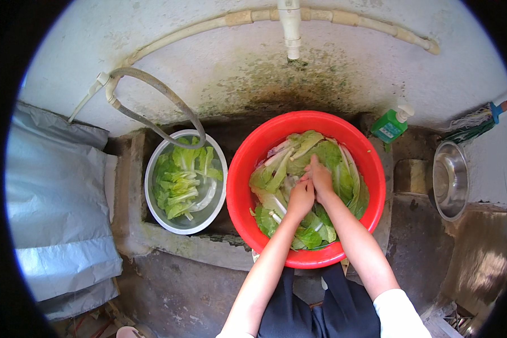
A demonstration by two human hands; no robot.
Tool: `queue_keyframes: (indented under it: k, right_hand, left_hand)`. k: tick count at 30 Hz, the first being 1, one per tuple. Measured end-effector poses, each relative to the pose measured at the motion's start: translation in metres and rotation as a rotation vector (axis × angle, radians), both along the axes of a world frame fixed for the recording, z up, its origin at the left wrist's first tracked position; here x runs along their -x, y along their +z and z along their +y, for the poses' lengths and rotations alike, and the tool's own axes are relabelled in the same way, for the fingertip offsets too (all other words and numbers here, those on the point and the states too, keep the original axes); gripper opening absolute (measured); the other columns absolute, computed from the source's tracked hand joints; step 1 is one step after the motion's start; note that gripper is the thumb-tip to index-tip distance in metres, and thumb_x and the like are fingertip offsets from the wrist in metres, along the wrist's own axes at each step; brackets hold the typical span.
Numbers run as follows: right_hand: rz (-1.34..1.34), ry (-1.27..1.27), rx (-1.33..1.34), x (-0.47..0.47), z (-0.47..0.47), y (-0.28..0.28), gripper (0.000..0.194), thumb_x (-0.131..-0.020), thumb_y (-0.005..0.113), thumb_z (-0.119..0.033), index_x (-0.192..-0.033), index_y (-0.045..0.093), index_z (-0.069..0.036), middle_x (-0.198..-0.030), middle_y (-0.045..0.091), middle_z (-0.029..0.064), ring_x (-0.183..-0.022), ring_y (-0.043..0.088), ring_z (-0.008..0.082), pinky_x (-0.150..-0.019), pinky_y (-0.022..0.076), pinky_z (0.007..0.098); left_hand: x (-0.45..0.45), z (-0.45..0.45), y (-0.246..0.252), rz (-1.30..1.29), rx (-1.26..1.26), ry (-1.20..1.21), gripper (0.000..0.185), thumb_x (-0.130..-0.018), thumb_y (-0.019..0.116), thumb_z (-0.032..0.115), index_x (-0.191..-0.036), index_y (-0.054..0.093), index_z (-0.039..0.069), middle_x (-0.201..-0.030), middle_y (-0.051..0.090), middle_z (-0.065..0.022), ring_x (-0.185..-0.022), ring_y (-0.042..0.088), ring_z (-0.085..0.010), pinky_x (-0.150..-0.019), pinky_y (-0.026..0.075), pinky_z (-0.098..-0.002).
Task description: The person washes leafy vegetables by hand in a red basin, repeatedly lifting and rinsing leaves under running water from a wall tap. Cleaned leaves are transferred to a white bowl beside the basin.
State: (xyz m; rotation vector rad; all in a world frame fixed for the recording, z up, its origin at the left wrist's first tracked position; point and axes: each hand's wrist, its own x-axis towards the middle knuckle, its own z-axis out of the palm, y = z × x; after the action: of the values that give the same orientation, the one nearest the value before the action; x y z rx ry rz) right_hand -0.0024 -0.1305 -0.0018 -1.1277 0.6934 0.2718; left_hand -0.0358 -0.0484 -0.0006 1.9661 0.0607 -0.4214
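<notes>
A large red plastic basin (pixel 241 203) holds water and many loose green leaves (pixel 350 186) with pale stems. Over the middle of these leaves, my left hand (pixel 303 197) and my right hand (pixel 321 176) come together, fingertips meeting. Whether a leaf is pinched between the fingers is hidden by the hands themselves. The right hand reaches a little farther forward than the left. Beside the red basin on the left stands a light metal basin (pixel 186 230), with water and more green leaves (pixel 179 186) gathered mostly on its left side.
A braided hose (pixel 169 91) loops from a wall pipe and ends over the metal basin. Above the red basin a white pipe (pixel 293 36) points down. At the right are a green pump bottle (pixel 390 126), a mop head (pixel 471 124) and a steel bowl (pixel 451 181). A concrete ledge (pixel 194 249) runs in front.
</notes>
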Motion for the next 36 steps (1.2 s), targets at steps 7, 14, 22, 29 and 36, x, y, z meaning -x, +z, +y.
queue_keyframes:
  k: [7, 14, 22, 29, 36]
  right_hand:
    - [-0.135, 0.076, 0.077, -0.001, -0.004, -0.004, 0.036, -0.088, 0.040, -0.031, -0.097, 0.050, 0.002, -0.064, 0.053, 0.0082, -0.056, 0.053, 0.0158, -0.049, 0.0411, 0.0252]
    - [-0.244, 0.068, 0.081, 0.010, 0.019, -0.010, 0.027, -0.087, 0.042, -0.022, -0.095, 0.051, 0.002, -0.067, 0.053, 0.0083, -0.061, 0.052, 0.0148, -0.056, 0.0414, 0.0243]
    - [-0.051, -0.087, 0.160, 0.004, 0.006, -0.008, 0.041, -0.087, 0.040, -0.038, -0.062, 0.045, -0.005, -0.055, 0.042, 0.0030, -0.049, 0.043, 0.0142, -0.047, 0.0360, 0.0256]
    - [-0.224, 0.096, 0.145, 0.006, 0.020, -0.002, 0.028, -0.091, 0.032, -0.029, -0.094, 0.043, -0.003, -0.056, 0.037, 0.0002, -0.045, 0.042, 0.0122, -0.041, 0.0349, 0.0250]
    - [-0.186, 0.159, 0.060, 0.006, 0.017, 0.024, 0.029, -0.089, 0.038, -0.029, -0.091, 0.049, -0.002, -0.053, 0.036, -0.0015, -0.035, 0.034, 0.0088, -0.033, 0.0265, 0.0224]
  left_hand:
    - [-0.009, 0.004, 0.007, 0.099, 0.027, 0.054, 0.028, -0.085, 0.036, 0.017, -0.096, 0.054, -0.003, -0.074, 0.057, -0.0170, -0.065, 0.056, -0.0282, -0.062, 0.043, -0.0336]
    - [0.000, 0.005, -0.009, -0.164, -0.081, 0.123, 0.031, -0.086, 0.031, 0.016, -0.098, 0.052, -0.003, -0.095, 0.055, -0.0241, -0.084, 0.054, -0.0382, -0.075, 0.041, -0.0394]
    - [-0.013, 0.017, 0.048, 0.004, -0.103, -0.021, 0.027, -0.077, 0.046, 0.016, -0.066, 0.057, -0.006, -0.078, 0.060, -0.0180, -0.062, 0.057, -0.0287, -0.060, 0.044, -0.0339]
    - [-0.035, 0.027, 0.052, -0.546, -0.490, 0.349, 0.015, -0.074, 0.053, 0.010, -0.084, 0.053, -0.001, -0.084, 0.054, -0.0173, -0.082, 0.051, -0.0305, -0.070, 0.040, -0.0385]
    - [-0.043, 0.044, 0.029, -0.497, -0.502, 0.237, 0.018, -0.076, 0.049, 0.005, -0.093, 0.049, -0.002, -0.095, 0.050, -0.0205, -0.092, 0.046, -0.0362, -0.077, 0.037, -0.0410]
